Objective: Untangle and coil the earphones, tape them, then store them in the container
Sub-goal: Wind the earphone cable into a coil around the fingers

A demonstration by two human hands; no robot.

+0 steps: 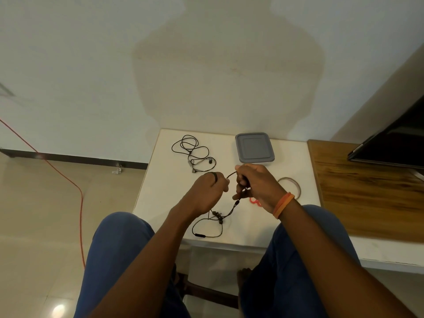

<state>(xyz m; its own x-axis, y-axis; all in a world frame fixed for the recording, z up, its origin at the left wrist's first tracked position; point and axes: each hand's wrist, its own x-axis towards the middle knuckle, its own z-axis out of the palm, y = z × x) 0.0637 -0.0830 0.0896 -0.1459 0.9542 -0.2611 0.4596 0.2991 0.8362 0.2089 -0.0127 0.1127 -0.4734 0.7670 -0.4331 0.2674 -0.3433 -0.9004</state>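
My left hand [210,190] and my right hand [254,182] hold one pair of black earphones [220,218] above the middle of the small white table [165,180]. Both hands pinch its cable, a short arc of it stretched between them. The rest of the cable hangs down to the table, with the earbuds and inline remote lying near the front edge. A second pair of black earphones [195,152] lies loosely tangled at the back left. A grey lidded container [254,148] stands at the back right. A tape roll [290,183] lies right of my right hand.
A small red object [254,201] peeks out under my right wrist. A wooden surface [367,191] adjoins the table on the right, with a dark screen [394,138] on it. An orange cable [68,187] runs across the floor at left. My knees flank the table's front edge.
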